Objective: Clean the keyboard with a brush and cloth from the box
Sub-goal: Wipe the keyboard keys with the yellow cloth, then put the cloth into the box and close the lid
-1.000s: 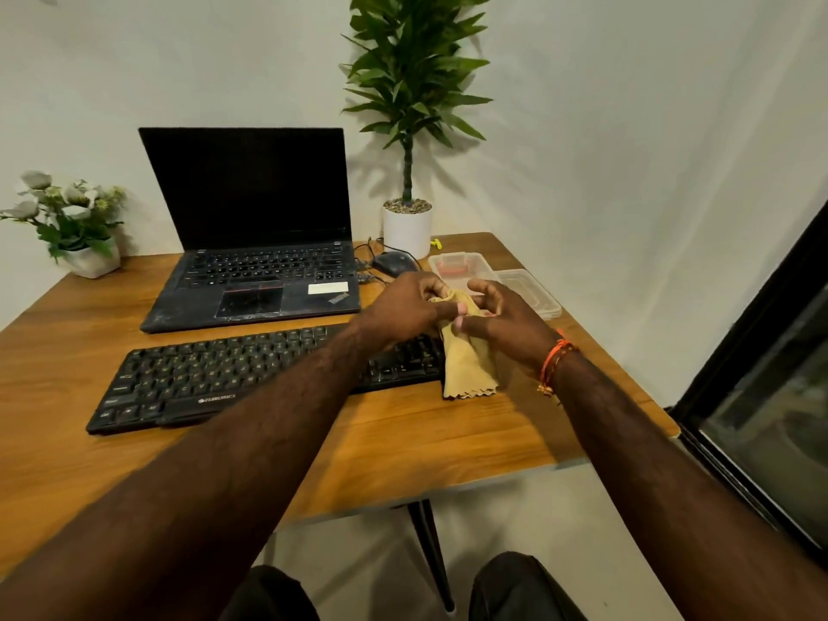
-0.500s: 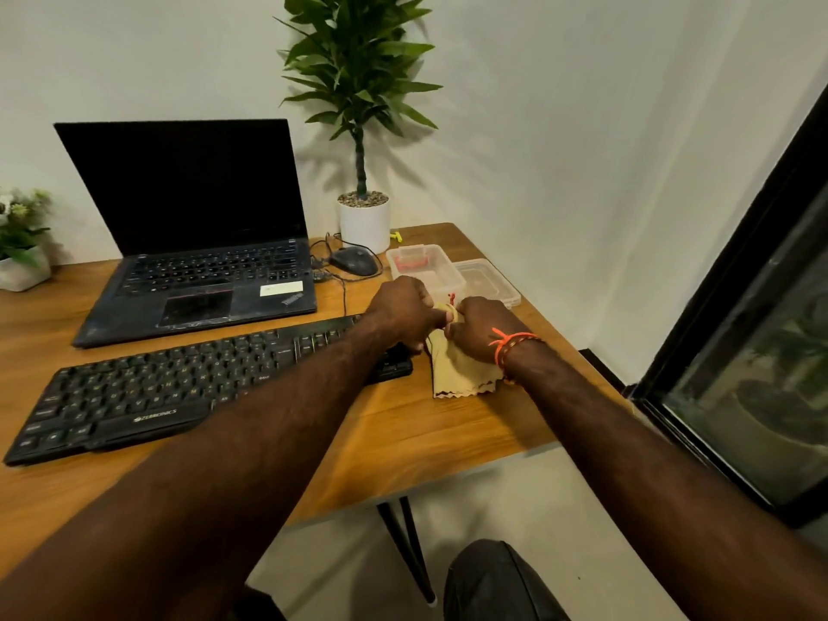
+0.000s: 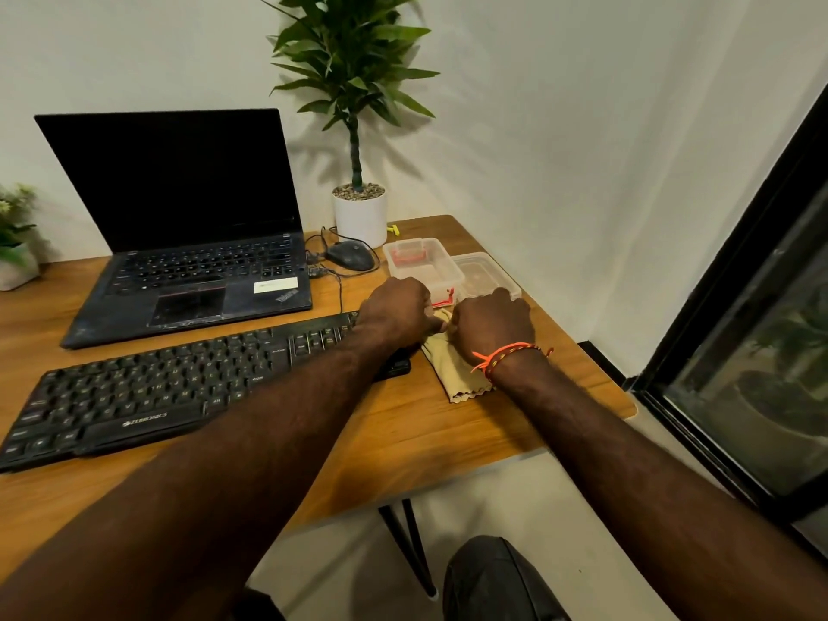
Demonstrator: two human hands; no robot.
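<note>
Left hand (image 3: 400,313) and right hand (image 3: 492,324) side by side near the right end of the wooden desk (image 3: 403,437), knuckles up, fingers curled under. Both closed on the top edge of a yellow cloth (image 3: 452,374); exact fingertip grip hidden beneath the hands. Cloth hanging from the hands down onto the desk, zigzag-cut lower edge lying flat just right of the keyboard's end. Orange thread bracelet (image 3: 504,355) around the right wrist, over the cloth.

Black Zebronics keyboard (image 3: 148,392) lying slantwise across the desk front, right end passing under the left forearm and touching or nearly touching the cloth. Clear plastic box (image 3: 425,262) with red clips just beyond the hands, open; clear lid (image 3: 486,274) resting beside it on the right, touching. Something red at the near edge of the box, between the hands; cannot tell whether clip or brush.

Behind the keyboard, an open black ThinkPad laptop (image 3: 188,244), screen dark, white sticker on the palm rest. Black wired mouse (image 3: 350,255) between laptop and box, cable looping toward the laptop. White pot with a tall green plant (image 3: 358,127) at the back against the wall, small yellow object (image 3: 393,229) just right of the pot. Small flowering plant (image 3: 13,244) at the far left edge. Dark window frame (image 3: 739,284) on the right.
</note>
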